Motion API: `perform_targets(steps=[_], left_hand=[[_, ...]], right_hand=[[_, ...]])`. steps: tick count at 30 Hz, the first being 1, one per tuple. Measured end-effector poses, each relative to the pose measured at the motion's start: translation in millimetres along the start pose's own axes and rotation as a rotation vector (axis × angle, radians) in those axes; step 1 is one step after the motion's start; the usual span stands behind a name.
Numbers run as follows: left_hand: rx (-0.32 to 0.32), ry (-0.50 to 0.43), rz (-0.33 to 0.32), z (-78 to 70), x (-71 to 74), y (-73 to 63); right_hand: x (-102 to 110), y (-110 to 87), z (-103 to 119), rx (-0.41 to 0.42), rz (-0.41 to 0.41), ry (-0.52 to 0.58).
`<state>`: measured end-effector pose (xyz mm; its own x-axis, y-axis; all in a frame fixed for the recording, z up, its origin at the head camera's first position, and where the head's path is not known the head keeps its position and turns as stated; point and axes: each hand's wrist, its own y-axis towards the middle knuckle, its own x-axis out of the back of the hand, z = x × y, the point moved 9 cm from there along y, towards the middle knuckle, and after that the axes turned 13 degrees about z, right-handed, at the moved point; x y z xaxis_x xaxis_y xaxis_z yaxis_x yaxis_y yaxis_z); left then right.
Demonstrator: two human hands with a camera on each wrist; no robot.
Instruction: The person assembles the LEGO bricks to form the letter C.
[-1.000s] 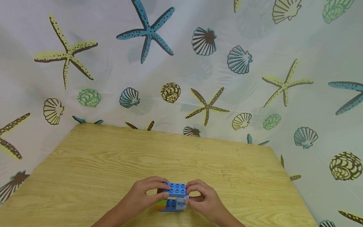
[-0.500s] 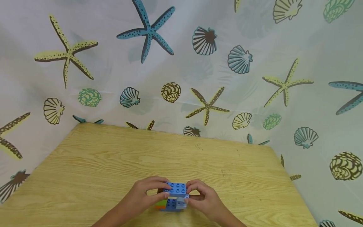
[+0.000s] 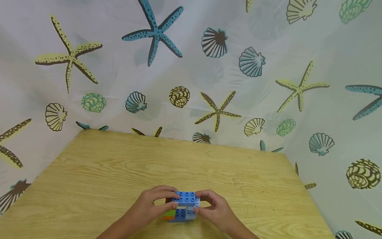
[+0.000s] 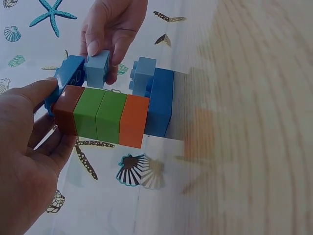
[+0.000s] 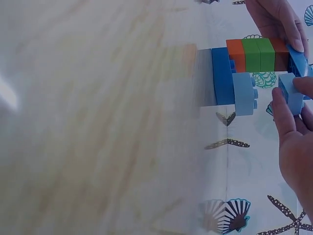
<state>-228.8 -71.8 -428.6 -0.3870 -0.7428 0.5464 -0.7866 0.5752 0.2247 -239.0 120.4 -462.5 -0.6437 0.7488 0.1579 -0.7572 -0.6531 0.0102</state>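
Note:
A toy building-block structure stands on the table, its column an orange block (image 4: 133, 121), two green blocks (image 4: 109, 116) and a brown block (image 4: 67, 108), from the bottom up. Under the column lies a blue base brick (image 4: 161, 100), carrying a light blue brick (image 5: 244, 93) on its other end. Across the top juts a studded blue brick (image 3: 187, 196), which my left hand (image 3: 156, 200) grips near the brown block. My right hand (image 3: 218, 209) pinches a second light blue brick (image 5: 292, 93) against the top brick's overhanging end; whether their studs are joined I cannot tell.
The wood-grain table (image 3: 119, 166) extends beyond the structure. A white curtain (image 3: 185, 73) printed with starfish and shells hangs along its back and sides.
The pinched light blue brick shows slightly more at the right of the top brick, and my right fingers have shifted a little on it. The left hand stays in place.

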Motion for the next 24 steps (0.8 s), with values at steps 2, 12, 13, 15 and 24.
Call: perform_targets(steps=[2, 12, 13, 15, 24], left_hand=[[-0.008, 0.001, -0.002, -0.3, 0.0, 0.2], [0.002, 0.013, 0.004, 0.6, -1.0, 1.2], [0.004, 0.012, 0.005, 1.0, -1.0, 1.2], [0.007, 0.011, 0.007, 1.7, -1.0, 1.4], [-0.026, 0.029, -0.001, -0.5, -0.5, 1.2]], right_hand=[[0.7, -0.5, -1.1, -0.016, -0.008, 0.016], [4.4, -0.9, -11.7, -0.071, -0.055, 0.075], [4.2, -1.1, -13.1, -0.076, -0.056, 0.104], [3.4, -1.6, -15.9, -0.09, -0.058, 0.165], [-2.5, -2.6, -23.6, -0.112, -0.074, 0.38]])
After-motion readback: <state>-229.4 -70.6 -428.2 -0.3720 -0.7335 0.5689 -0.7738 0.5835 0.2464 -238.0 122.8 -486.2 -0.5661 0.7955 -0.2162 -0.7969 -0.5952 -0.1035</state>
